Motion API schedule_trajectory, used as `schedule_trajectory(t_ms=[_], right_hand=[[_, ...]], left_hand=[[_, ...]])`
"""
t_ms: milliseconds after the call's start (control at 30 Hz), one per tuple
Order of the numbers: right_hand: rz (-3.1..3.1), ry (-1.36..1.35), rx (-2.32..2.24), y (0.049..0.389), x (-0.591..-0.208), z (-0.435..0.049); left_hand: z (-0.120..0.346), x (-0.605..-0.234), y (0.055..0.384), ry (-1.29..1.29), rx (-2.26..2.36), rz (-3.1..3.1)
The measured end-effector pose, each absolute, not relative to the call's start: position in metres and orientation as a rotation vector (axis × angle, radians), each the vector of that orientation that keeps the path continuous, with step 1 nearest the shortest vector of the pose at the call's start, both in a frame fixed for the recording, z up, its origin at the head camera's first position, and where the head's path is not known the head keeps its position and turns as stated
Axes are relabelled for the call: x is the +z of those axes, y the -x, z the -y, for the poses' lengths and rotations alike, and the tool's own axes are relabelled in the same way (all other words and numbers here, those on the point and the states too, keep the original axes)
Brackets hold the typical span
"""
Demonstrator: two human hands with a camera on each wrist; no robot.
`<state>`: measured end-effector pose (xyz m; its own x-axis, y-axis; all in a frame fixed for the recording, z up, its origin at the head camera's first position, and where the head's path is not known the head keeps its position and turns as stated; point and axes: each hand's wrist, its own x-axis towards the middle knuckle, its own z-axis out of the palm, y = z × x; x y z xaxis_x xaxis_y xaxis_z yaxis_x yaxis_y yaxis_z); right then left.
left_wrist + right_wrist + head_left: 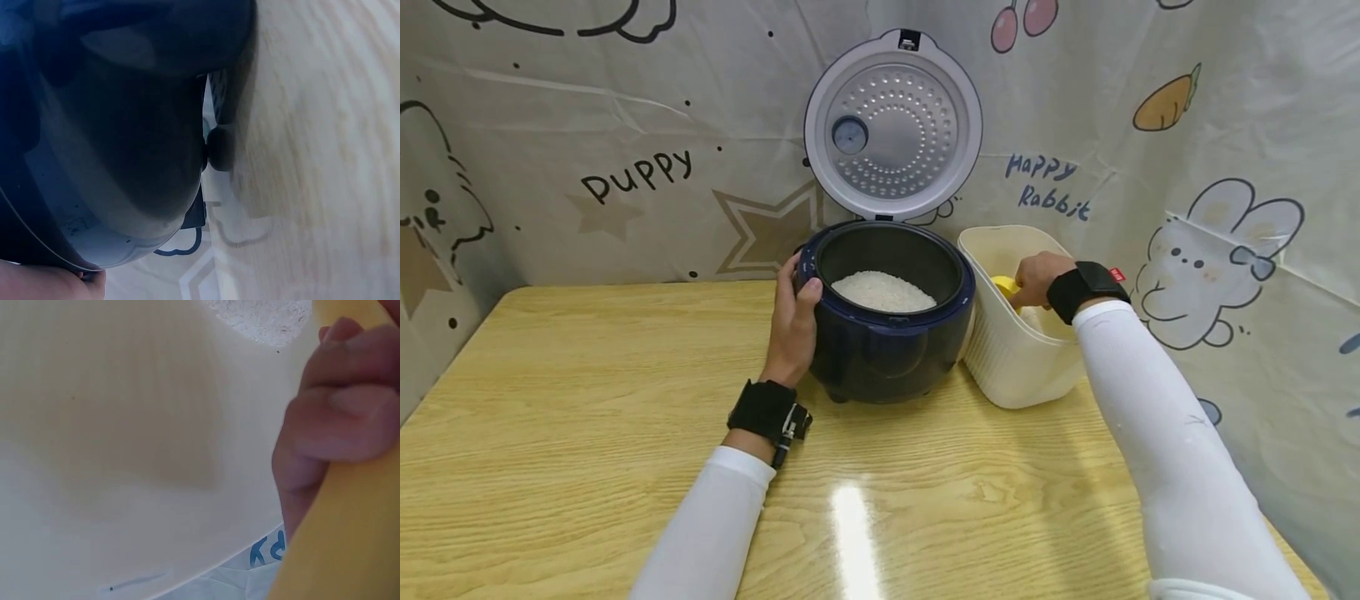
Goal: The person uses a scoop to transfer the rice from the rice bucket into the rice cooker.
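A dark blue rice cooker (887, 358) stands on the table with its lid (898, 92) raised, and white rice (883, 292) lies in its inner pot. My left hand (793, 321) holds the cooker's left side, thumb at the front of the rim and fingers around the side. In the left wrist view the cooker's body (125, 137) fills much of the picture. My right hand (1041, 279) reaches into a cream bin (1018, 375) and grips a yellow scoop (350, 531). The right wrist view shows rice (262, 319) in the bin; the scoop's far end is hidden.
The bin stands close against the cooker's right side on the wooden table (625, 417). Behind them hangs a printed cloth (647, 225) with cartoon drawings, which also runs along the right side. The raised lid stands in front of that cloth.
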<state>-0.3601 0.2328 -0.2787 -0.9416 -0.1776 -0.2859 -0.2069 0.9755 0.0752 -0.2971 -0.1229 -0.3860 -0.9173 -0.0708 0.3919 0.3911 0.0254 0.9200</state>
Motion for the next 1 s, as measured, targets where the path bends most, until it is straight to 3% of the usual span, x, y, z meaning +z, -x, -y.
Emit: schedule_trajectory(t_ms=[600,1000], right_hand=[[-2.801,0.357,0.180,0.354,-0.266,-0.223],[-2.876,0.587,0.358,0.335,-0.257,-0.217]], left_hand=[[0.125,-0.386,0.294,0.341,-1.931,1.998],[0.125,-0.385,0.295,0.335,-1.936,1.971]])
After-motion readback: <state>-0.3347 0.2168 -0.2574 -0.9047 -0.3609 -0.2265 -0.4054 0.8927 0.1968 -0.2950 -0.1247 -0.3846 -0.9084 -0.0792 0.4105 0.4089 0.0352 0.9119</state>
